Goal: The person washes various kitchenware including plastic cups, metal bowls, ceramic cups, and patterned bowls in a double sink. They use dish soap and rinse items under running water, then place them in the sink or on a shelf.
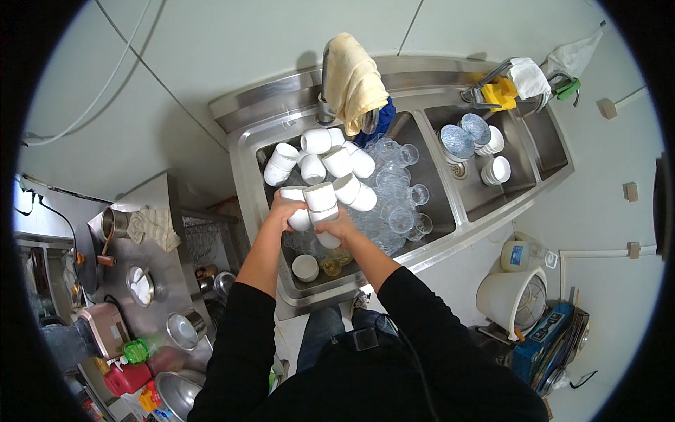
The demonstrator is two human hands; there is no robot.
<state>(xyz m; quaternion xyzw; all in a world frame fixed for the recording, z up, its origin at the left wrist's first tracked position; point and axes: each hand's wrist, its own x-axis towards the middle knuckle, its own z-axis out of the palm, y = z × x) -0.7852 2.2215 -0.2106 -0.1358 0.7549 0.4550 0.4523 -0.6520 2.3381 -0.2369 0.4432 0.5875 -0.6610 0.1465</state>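
Observation:
Over the left basin of the stainless steel sink (450,174), my left hand (286,209) grips a stack of white cups (299,219). Close beside it, my right hand (339,228) holds another stack of white cups (320,198), with its thumb across the lower one. Beyond my hands lie several more white cups (338,161), many nested and tilted. Clear drinking glasses (395,195) are piled along the right of these cups. Near the basin's front left corner sit a single white cup (305,268) and an amber glass (331,266).
A yellow cloth (353,79) hangs over the faucet. In the right basin stand stacked patterned bowls (457,142) and white cups (496,170). A steel counter (163,274) with pots is at the left. On the floor at the right stands a white bucket (493,298).

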